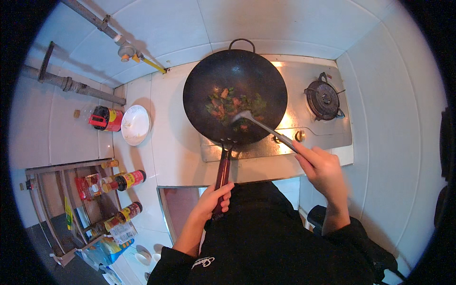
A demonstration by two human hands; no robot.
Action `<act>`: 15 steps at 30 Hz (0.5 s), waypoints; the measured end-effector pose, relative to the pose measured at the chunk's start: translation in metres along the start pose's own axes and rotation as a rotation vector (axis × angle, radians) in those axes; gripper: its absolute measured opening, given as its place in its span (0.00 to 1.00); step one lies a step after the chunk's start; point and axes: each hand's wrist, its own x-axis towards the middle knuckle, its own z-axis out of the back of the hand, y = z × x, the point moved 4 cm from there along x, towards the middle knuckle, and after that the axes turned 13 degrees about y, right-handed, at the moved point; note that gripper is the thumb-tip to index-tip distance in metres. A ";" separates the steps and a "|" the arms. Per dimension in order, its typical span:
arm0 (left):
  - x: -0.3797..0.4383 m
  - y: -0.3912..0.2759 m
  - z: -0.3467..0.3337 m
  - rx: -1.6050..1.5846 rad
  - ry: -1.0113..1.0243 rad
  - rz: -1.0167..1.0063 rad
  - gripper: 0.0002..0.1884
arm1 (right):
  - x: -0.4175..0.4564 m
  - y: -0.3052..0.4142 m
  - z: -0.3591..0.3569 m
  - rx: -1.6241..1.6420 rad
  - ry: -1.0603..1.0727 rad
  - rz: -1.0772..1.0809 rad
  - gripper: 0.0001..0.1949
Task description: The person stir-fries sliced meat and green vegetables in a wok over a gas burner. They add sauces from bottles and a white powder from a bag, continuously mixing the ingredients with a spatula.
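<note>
A large dark wok (242, 71) sits over the left side of the gas stove. Pieces of meat and green vegetables (228, 103) lie in the bottom of the wok. My left hand (215, 199) is wrapped around the wok's reddish-brown handle (223, 167), close to its end. In my right hand (322, 171) is the long handle of a metal wok spatula (267, 127). Its blade rests low in the wok, touching or just beside the food. The burner under the wok is hidden.
A bare burner (322, 99) is on the stove's right side (327, 137). On the left counter stand a white bowl (135, 124), a large capped jug (107, 118) and several sauce bottles (131, 180). A gas pipe with a valve (126, 50) runs along the back wall.
</note>
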 end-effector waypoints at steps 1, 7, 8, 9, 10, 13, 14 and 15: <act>-0.001 -0.003 0.002 -0.006 0.013 -0.008 0.14 | 0.008 0.006 -0.006 -0.022 -0.013 -0.013 0.16; -0.001 -0.011 0.002 0.063 0.005 -0.020 0.14 | 0.077 0.006 -0.052 0.046 -0.252 0.001 0.17; 0.001 -0.014 -0.002 0.031 -0.008 -0.027 0.14 | 0.081 0.004 -0.056 0.042 -0.282 0.002 0.17; 0.004 -0.016 -0.003 -0.015 -0.026 -0.040 0.14 | 0.079 0.008 -0.057 0.060 -0.268 0.010 0.17; 0.004 -0.018 -0.003 -0.056 -0.045 -0.049 0.15 | 0.072 0.012 -0.054 0.081 -0.256 0.014 0.16; 0.009 -0.014 0.007 0.057 0.185 -0.090 0.14 | 0.035 0.025 -0.039 0.061 -0.195 -0.054 0.17; 0.008 -0.012 0.010 0.086 0.167 -0.101 0.12 | 0.022 0.030 -0.035 0.068 -0.202 -0.077 0.17; -0.001 -0.009 0.014 0.102 0.177 -0.067 0.12 | 0.009 0.034 -0.030 0.073 -0.214 -0.103 0.18</act>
